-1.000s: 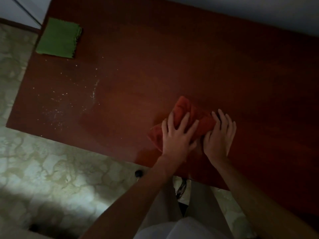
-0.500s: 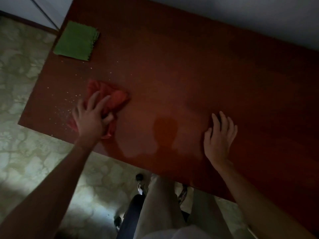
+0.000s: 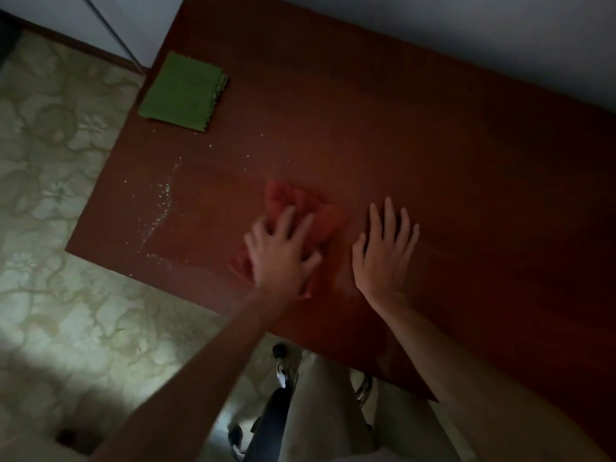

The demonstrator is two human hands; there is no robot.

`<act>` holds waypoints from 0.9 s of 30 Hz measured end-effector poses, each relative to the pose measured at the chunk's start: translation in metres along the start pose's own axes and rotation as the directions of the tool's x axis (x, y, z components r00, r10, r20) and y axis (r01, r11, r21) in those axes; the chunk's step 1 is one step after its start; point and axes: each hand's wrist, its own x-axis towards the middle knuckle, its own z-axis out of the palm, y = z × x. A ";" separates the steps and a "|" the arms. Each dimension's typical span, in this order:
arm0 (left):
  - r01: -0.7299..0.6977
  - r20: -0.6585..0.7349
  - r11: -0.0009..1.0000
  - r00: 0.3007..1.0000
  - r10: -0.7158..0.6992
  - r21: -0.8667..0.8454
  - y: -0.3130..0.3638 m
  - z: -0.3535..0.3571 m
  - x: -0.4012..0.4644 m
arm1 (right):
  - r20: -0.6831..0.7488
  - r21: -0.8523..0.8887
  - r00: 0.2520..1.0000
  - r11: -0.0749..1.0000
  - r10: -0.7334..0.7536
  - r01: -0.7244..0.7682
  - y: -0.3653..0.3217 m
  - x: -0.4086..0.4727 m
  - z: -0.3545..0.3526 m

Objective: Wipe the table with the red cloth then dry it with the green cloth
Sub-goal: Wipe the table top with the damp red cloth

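Observation:
The red cloth (image 3: pixel 301 208) lies crumpled on the dark reddish-brown table (image 3: pixel 433 145), near its front edge. My left hand (image 3: pixel 281 251) presses flat on the cloth, fingers spread, covering its near part. My right hand (image 3: pixel 386 248) rests palm down on the bare tabletop just right of the cloth, holding nothing. The green cloth (image 3: pixel 183 91) lies folded flat at the table's far left corner, well away from both hands. A streak of white crumbs (image 3: pixel 160 211) lies left of the red cloth.
The table's left edge and front edge border a pale patterned floor (image 3: pixel 50 228). A white wall (image 3: pixel 466 35) runs behind the table. My legs and a chair's wheeled base (image 3: pixel 280 371) show under the front edge.
My left hand has swept the red cloth back to the right, from the crumbed left area to beside my right hand. A line of crumbs stays on the left. The right hand stayed in place.

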 end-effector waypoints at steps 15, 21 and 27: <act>0.081 0.018 0.997 0.997 -0.081 -0.006 0.018 0.003 0.140 | -0.047 0.028 0.997 0.998 0.064 -0.062 -0.009 0.007 -0.002; 0.353 -0.004 0.935 0.936 -0.353 -0.043 -0.065 -0.016 0.121 | -0.032 0.037 0.998 0.998 0.061 -0.060 -0.010 0.007 -0.004; 0.581 -0.033 0.810 0.811 -0.585 -0.084 -0.132 -0.030 0.062 | -0.027 0.048 0.998 0.997 0.061 -0.059 -0.008 0.006 -0.002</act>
